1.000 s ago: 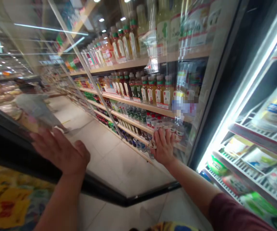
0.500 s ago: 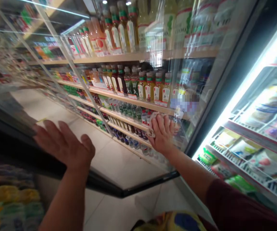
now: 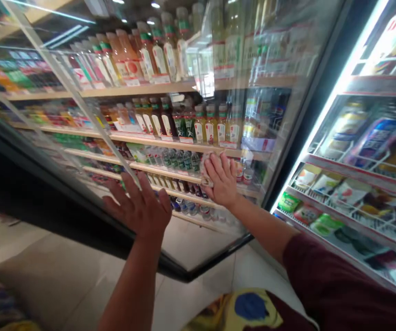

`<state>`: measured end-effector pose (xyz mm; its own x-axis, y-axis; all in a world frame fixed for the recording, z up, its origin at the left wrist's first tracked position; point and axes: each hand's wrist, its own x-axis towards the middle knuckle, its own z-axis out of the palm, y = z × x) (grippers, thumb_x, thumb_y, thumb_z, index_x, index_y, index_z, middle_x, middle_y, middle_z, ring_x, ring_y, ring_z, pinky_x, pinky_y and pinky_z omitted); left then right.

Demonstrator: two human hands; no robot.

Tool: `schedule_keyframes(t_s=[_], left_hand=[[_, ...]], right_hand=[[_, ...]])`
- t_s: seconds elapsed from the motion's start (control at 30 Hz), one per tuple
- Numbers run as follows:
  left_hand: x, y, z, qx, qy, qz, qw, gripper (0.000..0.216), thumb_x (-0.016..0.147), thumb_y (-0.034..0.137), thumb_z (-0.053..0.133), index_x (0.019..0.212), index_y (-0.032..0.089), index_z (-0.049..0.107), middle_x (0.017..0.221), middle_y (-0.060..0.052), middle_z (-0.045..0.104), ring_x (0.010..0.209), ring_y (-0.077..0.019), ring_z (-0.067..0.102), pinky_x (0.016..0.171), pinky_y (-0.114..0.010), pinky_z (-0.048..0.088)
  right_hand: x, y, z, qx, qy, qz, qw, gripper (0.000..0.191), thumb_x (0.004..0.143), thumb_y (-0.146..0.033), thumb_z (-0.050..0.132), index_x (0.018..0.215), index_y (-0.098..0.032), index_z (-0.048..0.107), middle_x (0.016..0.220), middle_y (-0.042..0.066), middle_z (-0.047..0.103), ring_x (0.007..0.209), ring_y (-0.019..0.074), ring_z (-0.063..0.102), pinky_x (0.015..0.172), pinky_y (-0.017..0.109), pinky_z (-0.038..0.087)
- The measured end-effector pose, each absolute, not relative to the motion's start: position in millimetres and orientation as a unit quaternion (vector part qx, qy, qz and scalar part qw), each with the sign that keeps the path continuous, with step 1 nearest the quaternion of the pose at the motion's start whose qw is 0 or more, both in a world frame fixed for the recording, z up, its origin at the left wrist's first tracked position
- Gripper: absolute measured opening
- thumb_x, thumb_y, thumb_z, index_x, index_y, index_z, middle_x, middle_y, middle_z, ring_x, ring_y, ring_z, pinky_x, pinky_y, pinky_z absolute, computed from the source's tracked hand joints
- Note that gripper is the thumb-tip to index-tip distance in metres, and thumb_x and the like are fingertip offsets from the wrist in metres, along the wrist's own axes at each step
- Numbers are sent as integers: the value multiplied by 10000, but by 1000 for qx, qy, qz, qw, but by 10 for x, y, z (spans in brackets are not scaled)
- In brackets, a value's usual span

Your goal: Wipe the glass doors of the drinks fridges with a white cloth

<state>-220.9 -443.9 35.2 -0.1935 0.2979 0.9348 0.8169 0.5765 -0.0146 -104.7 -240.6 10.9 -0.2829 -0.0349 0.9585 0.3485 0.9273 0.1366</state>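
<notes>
My right hand [image 3: 223,181] lies flattened against the glass door [image 3: 277,55], pressing a pale crumpled cloth [image 3: 205,171] to the pane. Only the cloth's left edge and top show; the palm and fingers cover the remainder. My left hand [image 3: 142,206] is spread beside the door's black frame [image 3: 81,218], holding nothing. Whether its fingers touch the glass, I cannot tell. The door stands swung out, its lower corner above the tiled floor.
Lit fridge shelves [image 3: 353,172] with packets and bottles are at the right. Through the glass, wooden shelves [image 3: 170,142] carry rows of drink bottles [image 3: 215,126]. Pale tiles [image 3: 91,271] cover the floor, and blurred colourful goods [image 3: 1,308] sit at the lower left.
My left hand has come rightward and slightly down, closer to my right hand. My right hand and the cloth have shifted slightly left and up in view. The camera view has turned.
</notes>
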Motion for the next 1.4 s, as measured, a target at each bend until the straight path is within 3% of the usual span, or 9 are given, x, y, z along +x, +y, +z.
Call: schedule_keyframes(t_s=[0.13, 0.3, 0.53, 0.67, 0.9, 1.03, 1.13, 1.23, 1.4], left_hand=[[-2159, -4458, 364, -399, -745, -273, 459, 788, 1043, 317, 527, 1690, 127, 119, 1699, -255, 113, 1587, -387, -106, 1252, -738, 7], [-2090, -4479, 393, -409, -738, -282, 456, 919, 1002, 289, 598, 1699, 231, 1, 1722, -177, 31, 1578, -451, -48, 1208, -815, 46], [-2046, -4527, 458, -434, -759, -352, 335, 770, 1026, 412, 572, 1687, 257, 210, 1730, -51, 16, 1550, -408, -159, 1237, -729, -157], [-1968, -4498, 426, -415, -752, -353, 370, 695, 1035, 387, 563, 1661, 229, 306, 1721, -90, 132, 1570, -377, -86, 1268, -710, -81], [-1888, -4485, 283, -421, -725, -343, 423, 713, 1046, 339, 568, 1676, 235, 248, 1705, -141, 202, 1582, -345, -77, 1278, -674, -48], [-1928, -4495, 213, -438, -731, -378, 362, 610, 1045, 405, 550, 1616, 242, 410, 1701, -129, 229, 1573, -392, -94, 1227, -729, -127], [-1961, -4504, 176, -453, -727, -386, 343, 601, 1034, 439, 550, 1594, 243, 454, 1692, -130, 256, 1577, -399, -80, 1211, -731, -158], [-1980, -4509, 155, -458, -713, -369, 381, 626, 1032, 413, 562, 1619, 258, 410, 1692, -120, 256, 1591, -364, -55, 1257, -690, -94], [-2017, -4517, 202, -472, -708, -377, 366, 598, 1036, 388, 539, 1608, 252, 430, 1685, -113, 278, 1600, -353, -5, 1261, -672, -104]], right_hand=[[-1053, -2344, 259, -180, -749, -149, 621, 738, 1030, -414, 253, 1697, -160, 63, 1710, 109, 233, 1640, 249, 62, 1343, 490, 118], [-1043, -2296, 260, -189, -747, -153, 619, 726, 1024, -387, 190, 1697, -188, 4, 1734, 81, 121, 1639, 277, 42, 1323, 551, 177], [-1020, -2290, 262, -273, -780, -140, 545, 737, 1047, -473, 74, 1679, -95, 37, 1670, 171, 210, 1628, 327, 77, 1281, 619, 197], [-966, -2312, 276, -260, -770, -151, 562, 756, 1049, -502, -26, 1675, -84, 50, 1659, 196, 215, 1627, 330, 84, 1278, 626, 212], [-846, -2386, 342, -203, -766, -146, 592, 749, 1079, -519, 16, 1678, -73, 88, 1688, 202, 174, 1629, 328, 78, 1262, 631, 245], [-886, -2430, 544, -183, -755, -135, 615, 727, 1083, -489, 25, 1678, -76, 92, 1698, 193, 168, 1625, 329, 107, 1286, 609, 214], [-977, -2541, 671, -175, -750, -146, 620, 729, 1076, -486, 16, 1681, -81, 51, 1705, 183, 149, 1633, 312, 57, 1295, 595, 206], [-1067, -2743, 598, -164, -768, -161, 598, 740, 1066, -505, 49, 1687, -106, 4, 1717, 156, 113, 1638, 299, -20, 1293, 615, 205], [-1065, -2927, 162, -112, -850, -229, 461, 746, 1017, -625, 247, 1623, -210, 382, 1659, 94, 340, 1632, 314, 71, 1324, 573, 118]])
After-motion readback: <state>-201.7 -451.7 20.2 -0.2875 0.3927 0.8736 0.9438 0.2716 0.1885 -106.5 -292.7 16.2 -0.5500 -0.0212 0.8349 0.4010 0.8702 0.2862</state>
